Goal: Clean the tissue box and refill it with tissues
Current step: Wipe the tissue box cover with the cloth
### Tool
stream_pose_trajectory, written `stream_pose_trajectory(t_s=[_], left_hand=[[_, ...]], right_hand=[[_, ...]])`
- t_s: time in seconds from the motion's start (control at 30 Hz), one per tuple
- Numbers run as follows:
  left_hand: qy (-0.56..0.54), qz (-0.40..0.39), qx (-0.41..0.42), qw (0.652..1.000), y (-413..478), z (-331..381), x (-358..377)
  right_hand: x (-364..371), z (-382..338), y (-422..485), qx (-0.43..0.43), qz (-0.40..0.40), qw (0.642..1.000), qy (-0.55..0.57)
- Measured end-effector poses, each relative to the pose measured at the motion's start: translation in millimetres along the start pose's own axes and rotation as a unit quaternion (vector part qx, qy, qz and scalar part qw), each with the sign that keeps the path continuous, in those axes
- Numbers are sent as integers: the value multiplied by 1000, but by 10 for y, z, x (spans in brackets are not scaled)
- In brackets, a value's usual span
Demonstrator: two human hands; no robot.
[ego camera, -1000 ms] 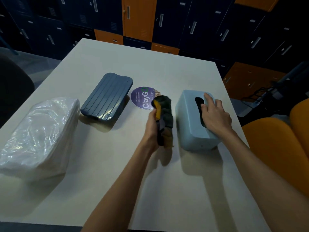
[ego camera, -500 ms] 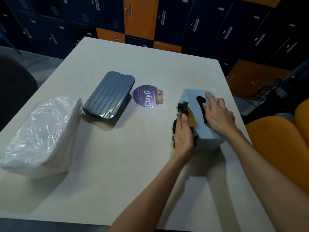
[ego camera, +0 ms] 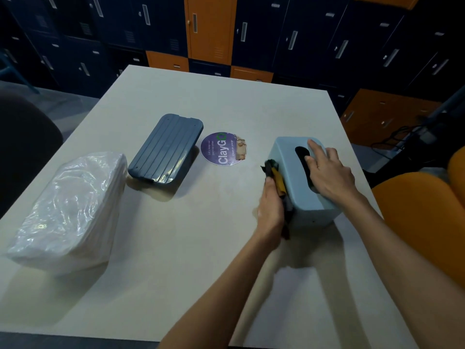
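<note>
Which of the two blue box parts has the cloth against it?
The pale blue slotted shell at right: the left hand holds the cloth to its side. The dark ribbed panel lies untouched.

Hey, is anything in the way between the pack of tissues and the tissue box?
Only the left hand, holding a cloth against the tissue box; the blue lid lies just behind that path.

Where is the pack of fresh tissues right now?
In the head view, the tissue pack lies near the left edge of the table, beside the dark blue lid.
</note>
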State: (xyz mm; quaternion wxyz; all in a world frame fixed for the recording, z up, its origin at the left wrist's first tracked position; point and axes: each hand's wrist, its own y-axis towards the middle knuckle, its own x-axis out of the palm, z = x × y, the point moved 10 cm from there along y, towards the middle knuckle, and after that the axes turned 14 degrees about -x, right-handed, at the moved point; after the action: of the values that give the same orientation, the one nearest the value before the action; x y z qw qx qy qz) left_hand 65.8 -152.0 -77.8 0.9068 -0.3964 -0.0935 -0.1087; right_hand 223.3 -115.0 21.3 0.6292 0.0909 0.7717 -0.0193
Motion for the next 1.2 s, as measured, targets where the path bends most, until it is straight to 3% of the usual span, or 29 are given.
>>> stream_pose_trajectory(t_s=[0.2, 0.3, 0.37, 0.43, 0.53, 0.57, 0.63, 0.7, 0.77, 0.8, 0.87, 0.9, 1.2], left_hand=[[-2, -39, 60, 997, 178, 116, 31], [20, -56, 29, 998, 50, -159, -47], [-45, -96, -7, 994, -3, -246, -224], [-136, -190, -48, 971, 1, -257, -305], [-233, -172, 44, 956, 1, 302, -625], [-267, -162, 32, 949, 30, 345, -689], [-235, -112, 91, 961, -98, 547, -781], [-120, -79, 125, 982, -32, 615, -623], [-100, -129, 91, 982, -65, 333, -240], [-58, -146, 118, 981, -119, 268, -26], [6, -113, 216, 970, -168, 292, 207], [15, -94, 224, 970, -130, 323, 253], [-9, -40, 178, 983, 735, 721, 290]], right_hand=[[-25, 15, -9, 18, 6, 1000, 1], [-37, 19, -16, 17, 5, 1000, -4], [-33, 16, -14, 15, 4, 1000, -1], [-33, 0, -12, 16, 4, 1000, 3], [-41, -30, -20, 14, 4, 1000, 4], [-39, -32, -23, 15, 3, 1000, 4], [-35, -32, -27, 20, 2, 1000, 5], [-32, -43, -21, 17, 4, 1000, 2], [-16, -42, -14, 12, 3, 1000, -1], [-6, -32, -4, 10, 2, 1000, -2], [5, -15, 12, 5, 2, 1000, -8], [6, -11, 15, 2, 2, 1000, -11], [-1, 6, 12, 1, 3, 1000, -16]])
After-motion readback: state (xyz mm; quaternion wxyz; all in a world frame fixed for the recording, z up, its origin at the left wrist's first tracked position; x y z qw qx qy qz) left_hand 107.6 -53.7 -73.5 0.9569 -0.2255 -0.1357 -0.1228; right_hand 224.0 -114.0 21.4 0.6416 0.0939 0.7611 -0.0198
